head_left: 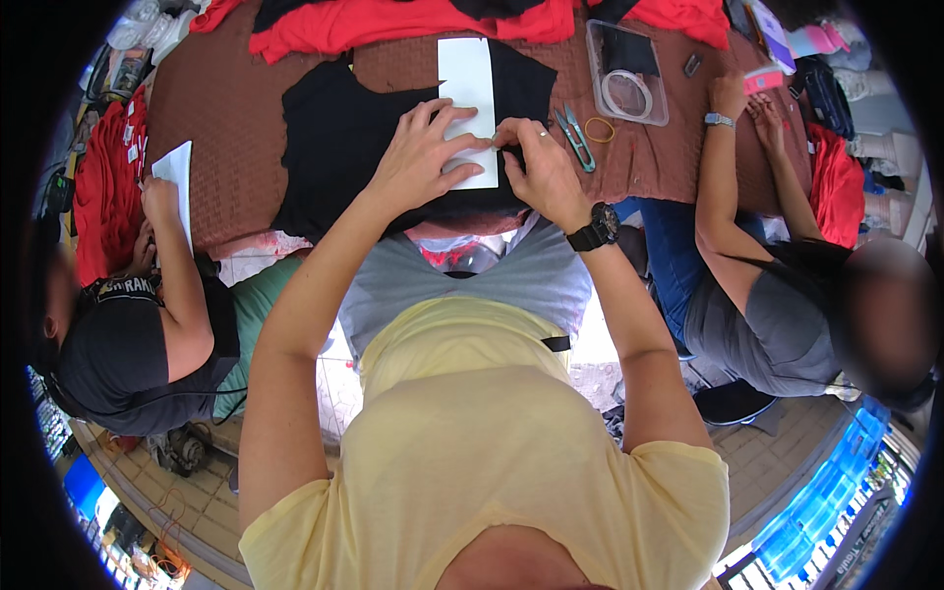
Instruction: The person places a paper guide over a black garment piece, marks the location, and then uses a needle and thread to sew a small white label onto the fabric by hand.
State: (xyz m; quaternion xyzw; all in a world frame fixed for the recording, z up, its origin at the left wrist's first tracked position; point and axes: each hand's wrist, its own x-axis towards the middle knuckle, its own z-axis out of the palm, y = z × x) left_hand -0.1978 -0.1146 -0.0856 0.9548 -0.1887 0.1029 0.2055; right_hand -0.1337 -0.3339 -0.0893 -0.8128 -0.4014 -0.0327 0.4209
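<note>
Brown-covered table (221, 93), co-workers (767, 315) either side, left hand (423, 147) splayed on white strip (466, 69), right hand (547, 169) curled, hold unclear

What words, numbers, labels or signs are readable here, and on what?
Pale lettering on the black shirt at left: only partly visible; not copied here.
Pale lettering on the dark object at lower right: slanted; not copied here.
White marks on the red cloth at left: too small to read.
Dial of the black wristwatch: too small to read.
White strip: no lettering visible.
</note>
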